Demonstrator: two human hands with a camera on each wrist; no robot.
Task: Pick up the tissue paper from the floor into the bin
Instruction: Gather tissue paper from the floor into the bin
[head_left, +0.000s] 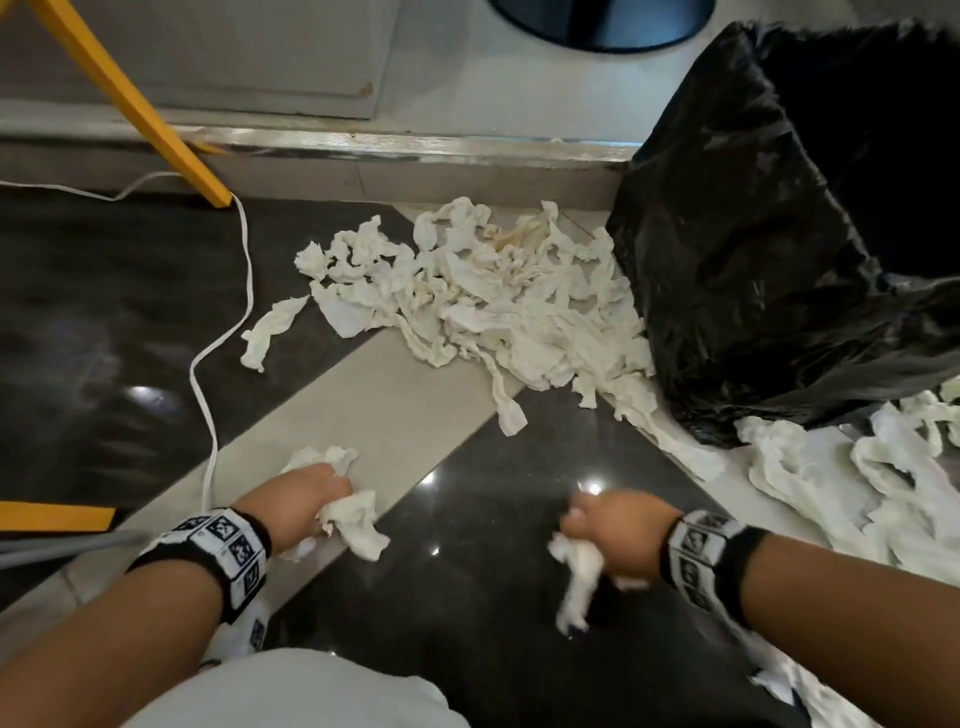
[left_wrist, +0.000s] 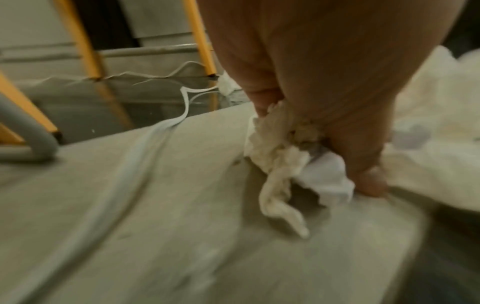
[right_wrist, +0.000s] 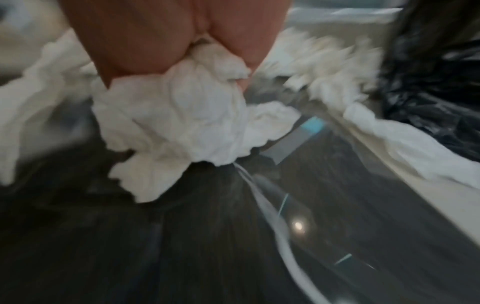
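My left hand (head_left: 306, 501) grips a wad of crumpled white tissue (head_left: 356, 522) low over the pale floor tile; the left wrist view shows the fingers (left_wrist: 363, 160) curled round that tissue (left_wrist: 283, 156). My right hand (head_left: 615, 535) holds another bunch of tissue (head_left: 579, 577) that hangs down over the dark tile, and the tissue (right_wrist: 179, 115) fills the right wrist view. A big heap of tissue (head_left: 498, 291) lies on the floor ahead. The bin with a black bag (head_left: 789, 218) stands at the right, beyond my right hand.
More tissue (head_left: 841, 478) is strewn at the bin's foot on the right. A white cable (head_left: 208, 364) snakes across the floor at the left. A yellow leg (head_left: 140, 109) slants down at the upper left, and a metal threshold (head_left: 415, 143) runs along the back.
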